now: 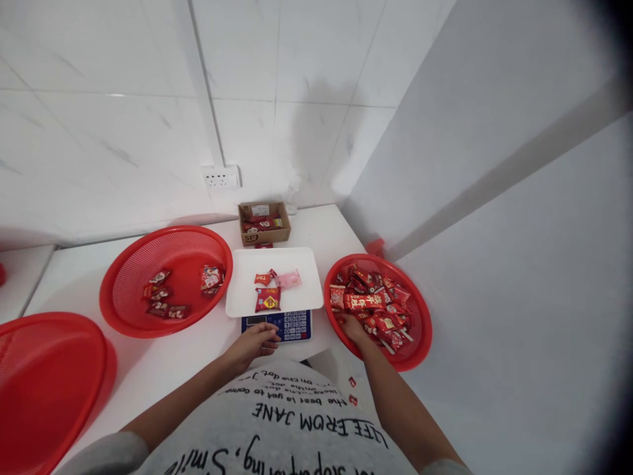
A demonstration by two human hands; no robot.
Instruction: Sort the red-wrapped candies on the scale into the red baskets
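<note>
As basket (pixel 427 330) sits centre-right, likely for reach, right hand (pixel 351 328) dips into sweets (pixel 364 301), grip hidden; left hand (pixel 252 344) loosely open at scale (pixel 295 329).

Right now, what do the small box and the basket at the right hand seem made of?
Small box: matte cardboard, judging by its plain brown walls and printed front. Basket at the right hand: probably smooth molded plastic, given its uniform red and perforated wall.

Your head camera looks forward and down from 6 o'clock, close over your shirt (pixel 284 429), toward the white tray (pixel 301 297) and wall (pixel 148 145).
</note>
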